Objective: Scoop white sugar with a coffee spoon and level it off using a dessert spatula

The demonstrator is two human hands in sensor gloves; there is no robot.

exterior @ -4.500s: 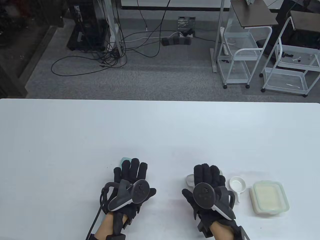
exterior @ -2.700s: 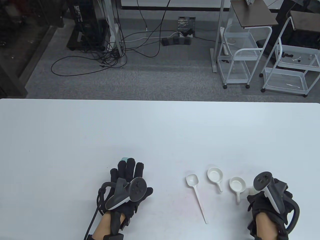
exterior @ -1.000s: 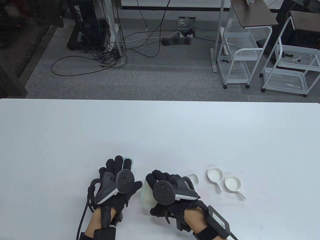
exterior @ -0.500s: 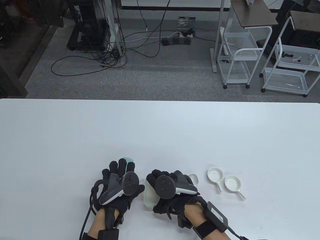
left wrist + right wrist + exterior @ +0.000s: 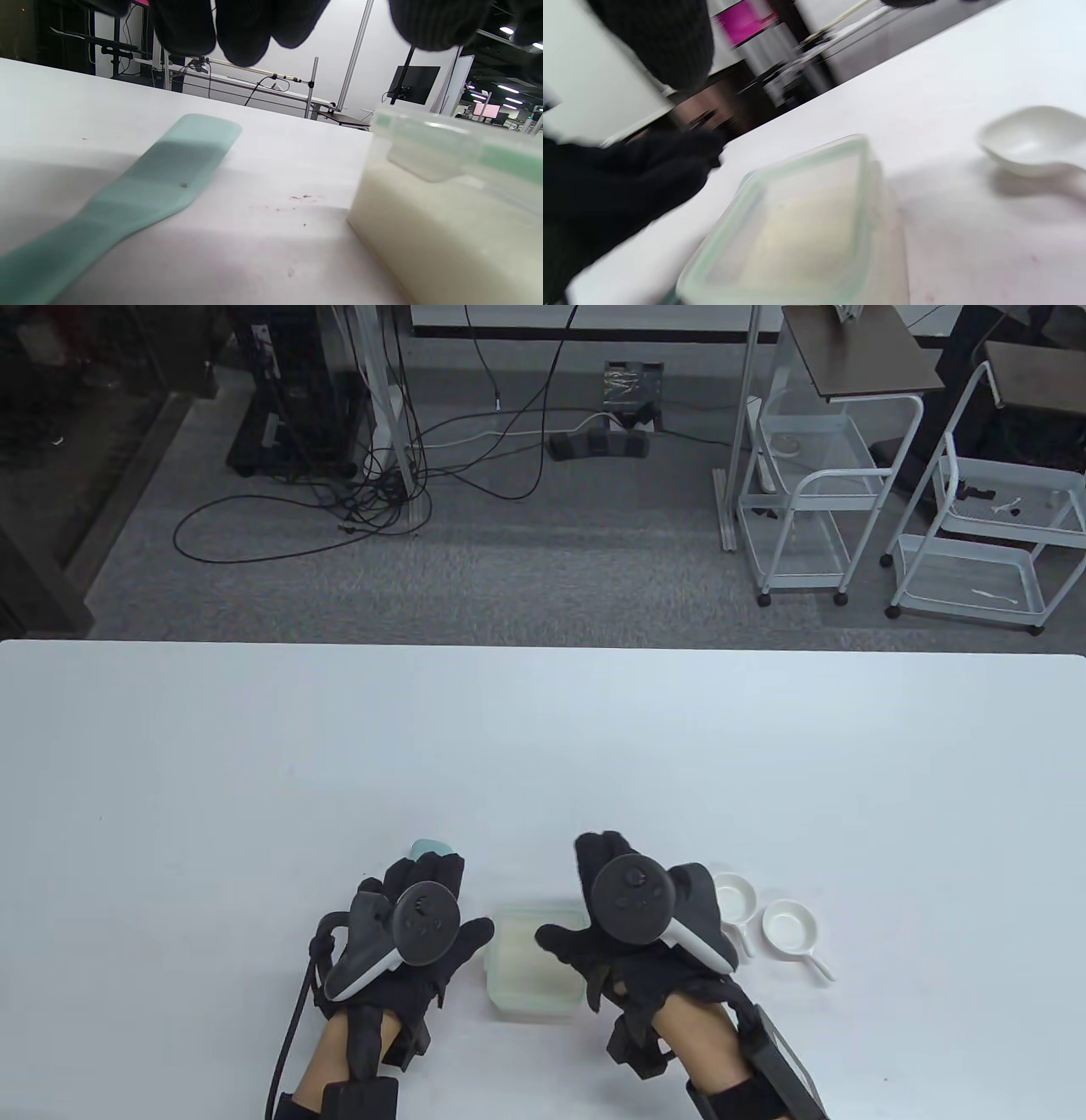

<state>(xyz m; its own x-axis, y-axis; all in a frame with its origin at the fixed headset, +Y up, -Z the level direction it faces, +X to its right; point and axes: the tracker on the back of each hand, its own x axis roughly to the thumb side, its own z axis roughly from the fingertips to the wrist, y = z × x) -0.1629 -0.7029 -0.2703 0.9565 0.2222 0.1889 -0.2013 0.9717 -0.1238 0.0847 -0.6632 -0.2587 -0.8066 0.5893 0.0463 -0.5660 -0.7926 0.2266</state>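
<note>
A lidded clear container of white sugar [image 5: 528, 963] stands flat on the table between my hands; it also shows in the left wrist view [image 5: 445, 220] and the right wrist view [image 5: 806, 220]. My left hand [image 5: 424, 899] is open over the teal dessert spatula [image 5: 169, 169], which lies flat on the table; only its tip [image 5: 428, 847] shows past the fingers. My right hand [image 5: 594, 899] is open just right of the container, with its thumb over the container's right edge. The coffee spoon is hidden under it in the table view. A white bowl shape [image 5: 1035, 140], spoon or dish, lies beyond the container.
Two small white handled dishes [image 5: 735, 897] [image 5: 790, 926] lie side by side right of my right hand. The white table [image 5: 543, 746] stretches far ahead. Its front edge is close to my wrists.
My right hand carried the sugar container from the right side to between the hands, set it down flat and let go. It then moved right, over the spoon. The left hand barely moved.
</note>
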